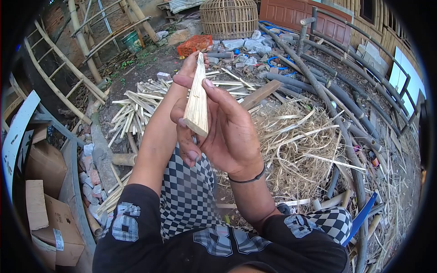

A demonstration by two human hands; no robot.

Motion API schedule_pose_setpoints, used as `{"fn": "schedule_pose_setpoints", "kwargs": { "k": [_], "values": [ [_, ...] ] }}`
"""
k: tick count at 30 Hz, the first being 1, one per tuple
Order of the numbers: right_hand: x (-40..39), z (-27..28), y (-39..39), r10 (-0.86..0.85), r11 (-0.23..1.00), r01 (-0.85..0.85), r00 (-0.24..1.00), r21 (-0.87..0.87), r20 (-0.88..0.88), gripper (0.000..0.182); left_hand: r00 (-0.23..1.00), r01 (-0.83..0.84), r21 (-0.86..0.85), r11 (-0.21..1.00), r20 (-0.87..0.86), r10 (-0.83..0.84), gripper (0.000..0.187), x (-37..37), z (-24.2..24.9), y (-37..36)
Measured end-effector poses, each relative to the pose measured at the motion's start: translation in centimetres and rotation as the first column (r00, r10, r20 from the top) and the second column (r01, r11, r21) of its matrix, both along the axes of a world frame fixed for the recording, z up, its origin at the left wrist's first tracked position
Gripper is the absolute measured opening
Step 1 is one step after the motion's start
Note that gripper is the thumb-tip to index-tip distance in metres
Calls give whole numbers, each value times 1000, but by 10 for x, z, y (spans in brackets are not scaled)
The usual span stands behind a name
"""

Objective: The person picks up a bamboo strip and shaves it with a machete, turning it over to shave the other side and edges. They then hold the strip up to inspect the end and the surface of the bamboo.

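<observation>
A pale split strip of bamboo (pixel 196 102) points away from me, its broad cut end close to the camera and its far end narrow with distance. My right hand (pixel 232 125), with a dark band on the wrist, is closed on the near part, thumb on one side and fingers on the other. Stretched further out, my left hand (pixel 193 66) is at the strip's far end; its fingers are partly hidden, but they appear closed around it. A ring shows on a finger below the strip's near end.
Split strips (pixel 136 107) lie heaped at left, and curly shavings (pixel 300 150) at right. A blue blade-like piece (pixel 362 218) stands at lower right. Beyond are an orange crate (pixel 194 44), a woven bamboo cage (pixel 229 18) and rubble. Cardboard boxes (pixel 57 227) and a bamboo ladder (pixel 59 70) stand left.
</observation>
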State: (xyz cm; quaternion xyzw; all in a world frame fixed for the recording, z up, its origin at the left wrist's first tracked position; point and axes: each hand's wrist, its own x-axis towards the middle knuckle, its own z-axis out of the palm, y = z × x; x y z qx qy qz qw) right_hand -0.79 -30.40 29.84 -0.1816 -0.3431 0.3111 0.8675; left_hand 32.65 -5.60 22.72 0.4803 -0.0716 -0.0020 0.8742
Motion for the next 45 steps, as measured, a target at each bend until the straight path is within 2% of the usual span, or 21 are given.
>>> {"fn": "schedule_pose_setpoints", "kwargs": {
  "k": [12, 14, 20, 45],
  "values": [
    [-1, -1, 2, 26, 1000, -26, 1000, -13, 11, 57, 981, 191, -57, 980, 46, -188, 37, -22, 10, 3],
    [-1, -1, 3, 36, 999, -36, 999, -10, 10, 57, 999, 37, -37, 999, 13, -36, 38, -22, 10, -1],
    [-1, -1, 4, 67, 998, -67, 998, 15, -6, 57, 997, -70, 51, 996, 34, 69, 40, -7, 3, 6],
    [-5, -5, 8, 83, 997, -83, 996, -2, 37, 56, 1000, -27, -61, 998, 14, 28, 26, -39, 4, 2]
  ]
}}
